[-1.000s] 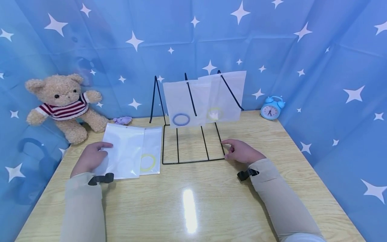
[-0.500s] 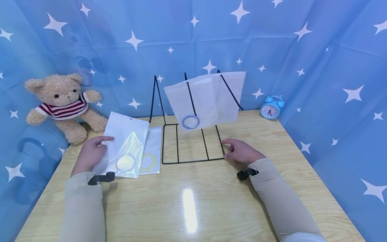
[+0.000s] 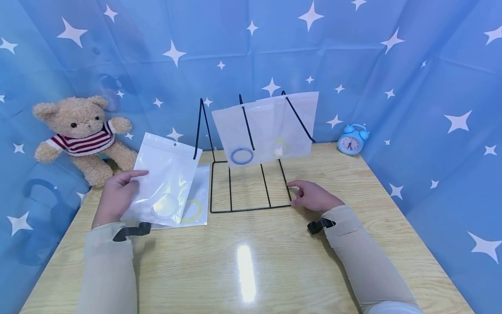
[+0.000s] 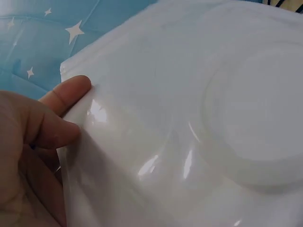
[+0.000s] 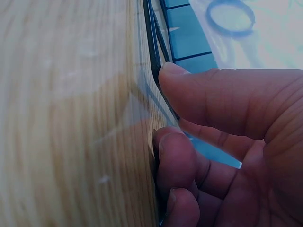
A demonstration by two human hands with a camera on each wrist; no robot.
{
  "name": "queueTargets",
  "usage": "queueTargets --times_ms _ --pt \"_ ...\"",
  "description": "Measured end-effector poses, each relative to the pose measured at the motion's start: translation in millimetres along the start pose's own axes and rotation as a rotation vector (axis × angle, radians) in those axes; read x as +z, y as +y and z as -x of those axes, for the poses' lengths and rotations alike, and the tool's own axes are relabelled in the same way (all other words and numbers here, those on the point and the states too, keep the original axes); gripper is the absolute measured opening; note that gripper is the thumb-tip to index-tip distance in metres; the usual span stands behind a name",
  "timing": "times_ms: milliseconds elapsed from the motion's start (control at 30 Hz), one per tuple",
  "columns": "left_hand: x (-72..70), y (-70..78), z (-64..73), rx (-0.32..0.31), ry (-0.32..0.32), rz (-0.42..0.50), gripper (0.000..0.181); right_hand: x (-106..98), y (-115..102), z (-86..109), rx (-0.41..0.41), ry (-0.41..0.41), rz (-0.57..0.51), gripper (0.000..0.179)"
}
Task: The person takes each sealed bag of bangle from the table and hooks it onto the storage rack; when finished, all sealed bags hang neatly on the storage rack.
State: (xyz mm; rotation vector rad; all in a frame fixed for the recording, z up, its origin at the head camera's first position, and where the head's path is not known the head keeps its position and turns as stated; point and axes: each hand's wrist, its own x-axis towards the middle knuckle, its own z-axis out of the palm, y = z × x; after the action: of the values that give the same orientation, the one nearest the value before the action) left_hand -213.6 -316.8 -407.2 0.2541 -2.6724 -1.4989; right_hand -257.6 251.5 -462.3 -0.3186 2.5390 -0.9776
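My left hand [image 3: 115, 198] pinches the left edge of a white zip bag [image 3: 166, 174], thumb in front in the left wrist view. A pale ring [image 4: 208, 137] shows through the plastic. The bag is tilted up, its punched top edge overlapping the left prong of a black wire display rack [image 3: 251, 209] in the head view. Beneath it, a second bag [image 3: 201, 183] with a yellow ring lies on the table. My right hand [image 3: 313, 196] holds the rack's base at its right front corner, thumb tip [image 5: 173, 71] against the wire.
Bags hang on the rack's middle prong, with a blue ring inside [image 3: 242, 156], and right prong [image 3: 300, 120]. A teddy bear [image 3: 80, 131] sits at the back left, a blue alarm clock [image 3: 351, 140] at the back right. A starry curtain [image 3: 219, 35] borders the table [image 3: 196, 270].
My left hand has lifted the top bag off the table, tilting it up and rightward to the left prong. The hanging blue-ring bag has swung. My right hand stays put.
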Motion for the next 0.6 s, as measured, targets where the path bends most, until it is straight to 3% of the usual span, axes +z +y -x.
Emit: queueTargets --times_ms 233,600 --pt "0.6 9.7 7.2 0.081 0.035 0.046 0.039 0.2 0.7 0.7 0.011 0.001 -0.013 0.065" --pt "1.4 15.6 12.1 0.054 0.067 0.100 0.035 -1.2 -0.2 1.1 0.005 -0.002 -0.015 0.065"
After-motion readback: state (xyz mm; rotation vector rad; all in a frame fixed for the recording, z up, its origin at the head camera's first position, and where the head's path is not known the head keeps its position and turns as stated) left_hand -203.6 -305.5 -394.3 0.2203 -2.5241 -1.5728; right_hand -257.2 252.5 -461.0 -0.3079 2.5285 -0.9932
